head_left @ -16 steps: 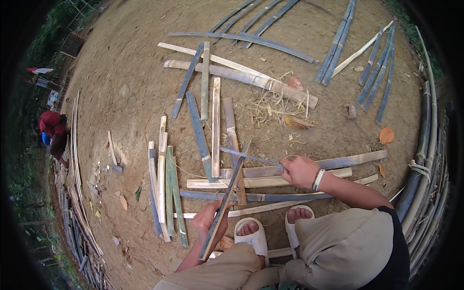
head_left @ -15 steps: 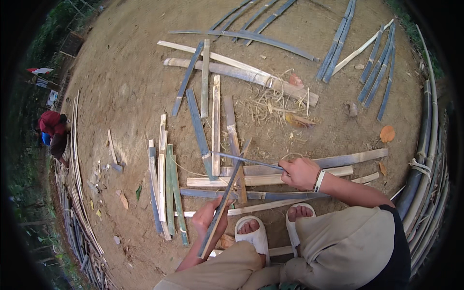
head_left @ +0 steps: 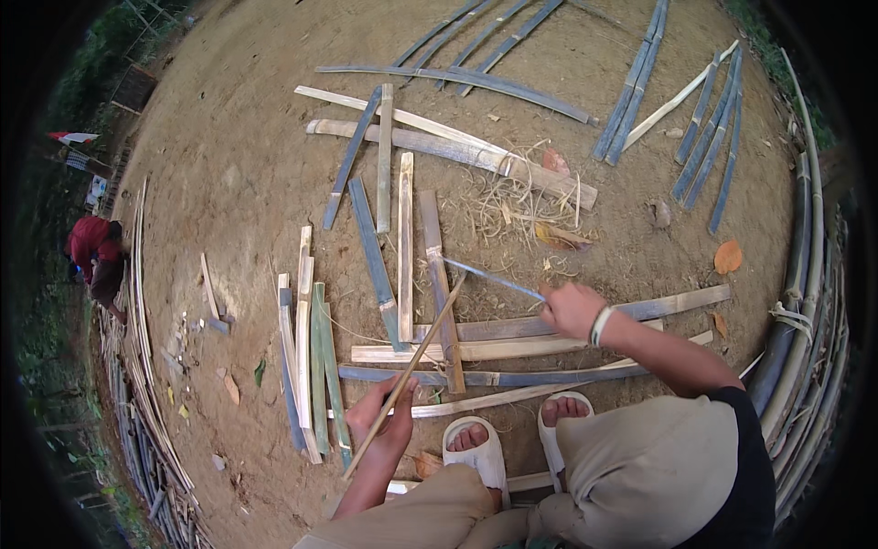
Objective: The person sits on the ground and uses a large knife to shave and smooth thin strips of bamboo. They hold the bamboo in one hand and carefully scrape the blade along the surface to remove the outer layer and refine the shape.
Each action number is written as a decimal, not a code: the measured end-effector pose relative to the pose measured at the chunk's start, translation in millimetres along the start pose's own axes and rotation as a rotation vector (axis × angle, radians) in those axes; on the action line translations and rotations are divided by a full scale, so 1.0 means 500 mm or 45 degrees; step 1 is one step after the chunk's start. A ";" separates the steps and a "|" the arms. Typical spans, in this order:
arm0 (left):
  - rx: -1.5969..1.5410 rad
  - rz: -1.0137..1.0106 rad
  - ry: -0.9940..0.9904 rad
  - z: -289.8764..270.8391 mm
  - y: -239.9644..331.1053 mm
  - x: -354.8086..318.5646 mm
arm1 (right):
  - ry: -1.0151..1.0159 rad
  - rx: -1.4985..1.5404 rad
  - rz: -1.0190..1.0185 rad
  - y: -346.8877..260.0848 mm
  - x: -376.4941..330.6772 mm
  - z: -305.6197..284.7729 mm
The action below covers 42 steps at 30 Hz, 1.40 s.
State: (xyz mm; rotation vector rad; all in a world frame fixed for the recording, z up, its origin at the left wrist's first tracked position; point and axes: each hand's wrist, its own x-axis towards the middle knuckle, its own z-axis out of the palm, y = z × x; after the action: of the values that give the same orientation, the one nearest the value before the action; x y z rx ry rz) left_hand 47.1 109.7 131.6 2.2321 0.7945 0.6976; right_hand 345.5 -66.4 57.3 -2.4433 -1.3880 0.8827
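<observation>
My left hand [head_left: 377, 423] is closed around a narrow bamboo strip [head_left: 428, 337], which slants up and away to the right with its thin edge toward me. In my right hand [head_left: 572, 311] is a long-bladed knife [head_left: 494, 276]; the fingers wrap its handle and hide it. The blade reaches left, its tip close to the strip's upper end; whether they touch I cannot tell. Beneath the strip, a dark upright bamboo slat [head_left: 442, 293] lies across several slats on the ground, among them a pale one [head_left: 494, 350] and a dark one [head_left: 530, 377].
Greenish split slats [head_left: 331, 384] lie left of my left hand. Farther off are a thick split piece [head_left: 412, 142], curly shavings [head_left: 512, 203] and more dark strips [head_left: 631, 87]. Bamboo poles [head_left: 794, 274] line the right edge. A person in red [head_left: 93, 242] bends beside poles at far left.
The strip in my left hand has rolled from its dark face to its pale edge. My right hand and the knife have shifted slightly right and up, with the blade tip drawn rightward.
</observation>
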 end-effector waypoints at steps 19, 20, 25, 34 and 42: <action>-0.105 -0.455 0.004 0.013 0.026 -0.015 | 0.054 0.120 -0.137 -0.096 -0.059 0.068; -0.155 -0.495 0.023 0.019 0.026 -0.016 | 0.078 0.079 -0.129 -0.088 -0.064 0.075; -0.100 -0.508 -0.057 0.009 0.031 -0.023 | 0.048 0.000 -0.264 -0.152 -0.098 0.039; -0.300 -0.684 0.058 0.026 0.024 -0.035 | 0.032 -0.007 -0.265 -0.163 -0.107 0.036; -0.448 -0.841 0.118 0.028 0.027 -0.028 | 0.012 0.022 -0.187 -0.142 -0.090 0.056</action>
State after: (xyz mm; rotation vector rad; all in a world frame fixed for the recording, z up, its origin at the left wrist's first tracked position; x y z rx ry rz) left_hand 51.5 86.4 128.6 1.4990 1.2604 0.5561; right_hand 261.4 -68.7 84.1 -2.2951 -1.5274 0.8445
